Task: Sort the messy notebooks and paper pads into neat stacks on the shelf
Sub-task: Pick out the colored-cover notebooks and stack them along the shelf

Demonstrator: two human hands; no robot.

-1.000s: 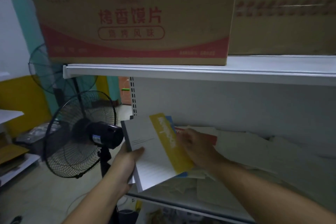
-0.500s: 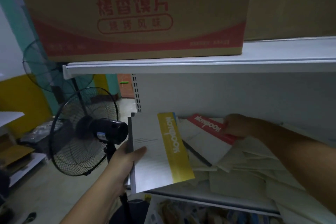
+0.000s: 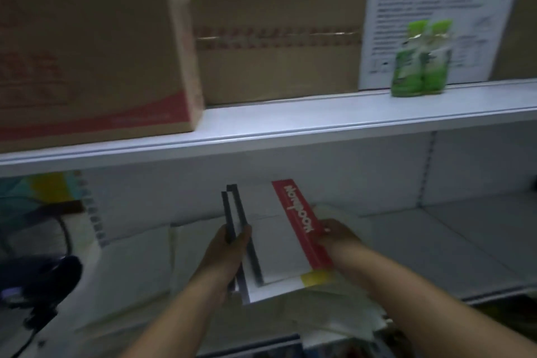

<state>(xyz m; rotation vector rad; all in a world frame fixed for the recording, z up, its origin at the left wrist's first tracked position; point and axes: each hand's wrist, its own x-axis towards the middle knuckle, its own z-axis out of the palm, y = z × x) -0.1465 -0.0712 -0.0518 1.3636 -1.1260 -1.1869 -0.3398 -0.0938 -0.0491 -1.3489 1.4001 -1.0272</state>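
Now, at lower centre of the frame, the left hand (image 3: 223,256) curls round the dark spines of two notebooks (image 3: 276,247) while the right hand (image 3: 337,234) pinches their red-banded edge, above the lower shelf (image 3: 465,247). Light, flat, slightly bendy, they likely handle best by the spine.

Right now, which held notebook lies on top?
The white notebook with the red strip; the yellow-strip notebook shows only a corner beneath it.
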